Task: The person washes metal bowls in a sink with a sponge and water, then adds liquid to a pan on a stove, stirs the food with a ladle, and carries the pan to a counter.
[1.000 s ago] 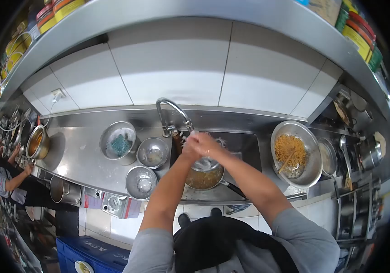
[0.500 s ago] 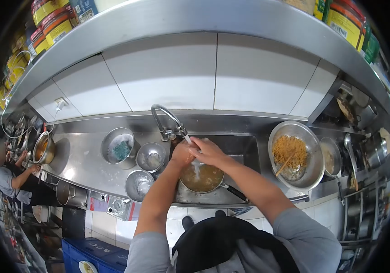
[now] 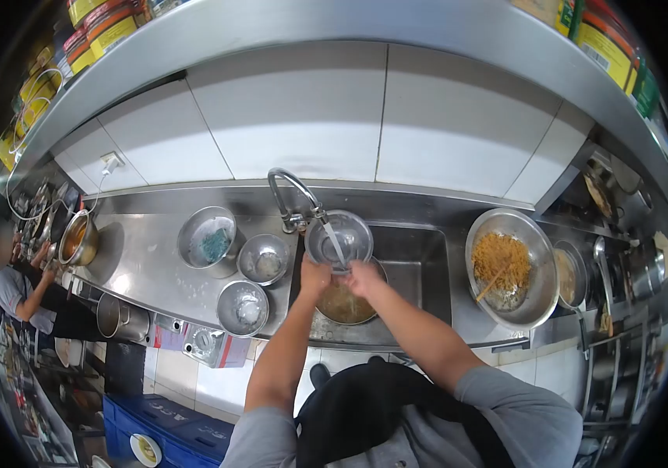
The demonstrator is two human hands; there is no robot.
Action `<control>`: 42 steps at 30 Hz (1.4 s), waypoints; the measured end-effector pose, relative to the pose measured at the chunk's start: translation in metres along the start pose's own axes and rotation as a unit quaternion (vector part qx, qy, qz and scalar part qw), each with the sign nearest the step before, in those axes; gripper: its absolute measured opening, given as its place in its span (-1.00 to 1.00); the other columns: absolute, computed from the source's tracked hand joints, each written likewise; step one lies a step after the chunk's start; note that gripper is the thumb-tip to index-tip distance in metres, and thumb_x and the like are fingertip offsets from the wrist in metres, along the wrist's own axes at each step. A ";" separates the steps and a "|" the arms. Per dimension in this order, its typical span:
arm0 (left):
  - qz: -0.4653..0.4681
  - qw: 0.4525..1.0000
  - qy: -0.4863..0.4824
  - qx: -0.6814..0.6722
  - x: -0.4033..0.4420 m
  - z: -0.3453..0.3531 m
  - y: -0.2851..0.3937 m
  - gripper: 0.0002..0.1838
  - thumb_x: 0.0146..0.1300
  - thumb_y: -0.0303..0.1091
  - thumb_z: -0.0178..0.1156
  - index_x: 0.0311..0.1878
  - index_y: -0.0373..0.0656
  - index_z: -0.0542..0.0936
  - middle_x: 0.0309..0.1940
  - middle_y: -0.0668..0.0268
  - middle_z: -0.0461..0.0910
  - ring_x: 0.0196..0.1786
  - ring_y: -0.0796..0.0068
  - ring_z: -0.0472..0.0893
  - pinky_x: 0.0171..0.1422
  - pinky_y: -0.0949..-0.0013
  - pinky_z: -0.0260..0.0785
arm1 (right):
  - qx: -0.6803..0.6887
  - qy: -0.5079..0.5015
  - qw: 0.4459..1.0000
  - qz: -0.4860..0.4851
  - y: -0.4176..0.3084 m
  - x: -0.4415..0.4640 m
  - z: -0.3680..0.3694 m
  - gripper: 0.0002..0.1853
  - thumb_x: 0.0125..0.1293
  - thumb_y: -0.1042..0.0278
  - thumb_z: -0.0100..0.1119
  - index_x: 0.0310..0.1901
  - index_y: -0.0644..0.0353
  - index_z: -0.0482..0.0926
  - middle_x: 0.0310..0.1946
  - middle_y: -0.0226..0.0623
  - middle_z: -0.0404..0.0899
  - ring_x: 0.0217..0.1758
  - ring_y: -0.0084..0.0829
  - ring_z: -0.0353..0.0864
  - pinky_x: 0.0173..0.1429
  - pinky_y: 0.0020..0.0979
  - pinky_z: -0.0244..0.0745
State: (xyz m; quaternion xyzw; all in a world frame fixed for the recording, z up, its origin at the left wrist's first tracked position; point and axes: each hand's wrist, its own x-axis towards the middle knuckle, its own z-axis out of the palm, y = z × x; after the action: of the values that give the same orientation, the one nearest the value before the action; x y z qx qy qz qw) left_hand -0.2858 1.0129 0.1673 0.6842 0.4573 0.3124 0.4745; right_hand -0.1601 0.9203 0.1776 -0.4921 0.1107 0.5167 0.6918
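Note:
A round metal bowl [image 3: 357, 226] is tilted under the running faucet [image 3: 303, 191], and water falls into it. My left hand [image 3: 316, 278] is closed at the bowl's near left rim. At the near right rim my right hand [image 3: 365, 278] is closed too; the fingers of both are partly hidden. Below them in the sink [image 3: 418, 277] sits a pan of cloudy brownish water [image 3: 346, 306], partly covered by the bowl and my hands.
Left of the sink stand a pot [image 3: 229, 265] with a teal scrubber [image 3: 215, 245] and two metal bowls [image 3: 262, 260] [image 3: 242, 308]. To the right is a large basin [image 3: 533, 304] of orange-brown crumbly food with a wooden utensil. Another person [image 3: 26, 288] works far left.
My hands were together under the stream; now they are apart, holding a metal bowl beneath the faucet. The view has shifted slightly.

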 end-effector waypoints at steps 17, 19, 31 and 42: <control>0.021 0.988 0.063 0.141 -0.026 -0.021 0.028 -0.41 0.12 -0.33 0.17 0.22 -0.43 0.40 -0.09 -0.15 0.63 -0.22 0.05 0.72 -0.11 0.19 0.59 | -0.116 -0.127 0.962 0.210 0.017 -0.020 -0.006 -0.71 0.45 0.23 0.00 0.11 0.14 0.40 -0.13 -0.26 0.57 -0.16 -0.26 0.64 -0.08 -0.11 0.66; 0.067 0.975 0.090 0.190 -0.029 -0.032 0.032 -0.50 0.13 -0.37 0.13 0.14 -0.45 0.46 -0.26 -0.05 0.66 -0.47 0.14 0.70 -0.54 0.25 0.54 | -0.123 -0.108 0.962 0.220 0.015 -0.019 -0.017 -0.63 0.40 0.26 0.07 0.17 0.18 0.38 -0.13 -0.22 0.51 -0.16 -0.22 0.60 -0.07 -0.02 0.69; -0.241 0.963 -0.101 -0.074 -0.023 0.023 -0.042 -0.61 0.15 -0.38 0.13 0.03 -0.36 0.49 -0.36 -0.03 0.66 -0.29 0.03 0.70 -0.29 0.14 0.57 | -0.806 0.001 0.466 -0.365 -0.073 -0.101 0.020 -0.67 0.18 0.39 0.07 -0.02 0.30 0.42 -0.19 0.06 0.60 -0.14 0.08 0.63 -0.04 -0.05 0.49; 0.014 0.988 -0.126 0.086 -0.019 -0.014 0.064 -0.53 0.10 -0.38 0.06 0.15 -0.14 0.51 -0.08 -0.15 0.62 0.04 -0.19 0.58 0.17 -0.05 0.42 | -0.384 -0.045 0.902 -0.193 -0.004 0.009 0.017 -0.85 0.29 0.34 0.03 -0.24 0.20 0.55 -0.43 -0.20 0.59 -0.31 -0.33 0.62 -0.43 -0.27 0.49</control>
State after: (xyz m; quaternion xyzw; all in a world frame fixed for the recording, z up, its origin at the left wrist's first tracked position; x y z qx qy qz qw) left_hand -0.2840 0.9917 0.2325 0.7631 0.4092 0.1894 0.4630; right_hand -0.1585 0.9393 0.1823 -0.7072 -0.2251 0.3970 0.5399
